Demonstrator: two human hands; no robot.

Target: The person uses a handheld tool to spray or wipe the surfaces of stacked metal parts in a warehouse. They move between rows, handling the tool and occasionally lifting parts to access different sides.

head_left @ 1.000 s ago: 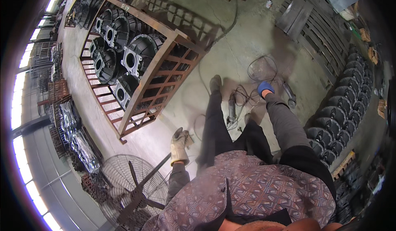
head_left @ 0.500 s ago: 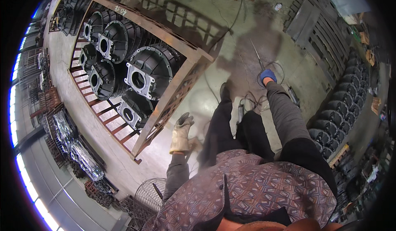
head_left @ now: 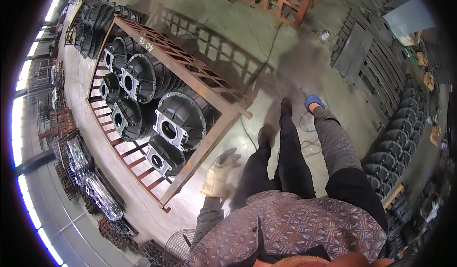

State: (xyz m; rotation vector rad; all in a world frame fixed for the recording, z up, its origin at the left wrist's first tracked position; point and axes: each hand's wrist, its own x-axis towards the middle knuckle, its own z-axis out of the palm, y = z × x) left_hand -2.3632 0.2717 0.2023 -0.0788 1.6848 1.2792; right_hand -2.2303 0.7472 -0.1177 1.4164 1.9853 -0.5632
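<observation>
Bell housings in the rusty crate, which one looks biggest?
The bell housing with the rightmost pale flange; its round body shows wider than any other's.

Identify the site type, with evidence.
Likely a machine-parts workshop or warehouse: a rusty metal crate holds flanged black castings, round black parts stand in rows, slatted pallet beyond.

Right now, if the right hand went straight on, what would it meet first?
The blue-gloved right hand would likely meet the rusty rack at the picture's top, beyond the shadowed floor; depth is unclear.
</observation>
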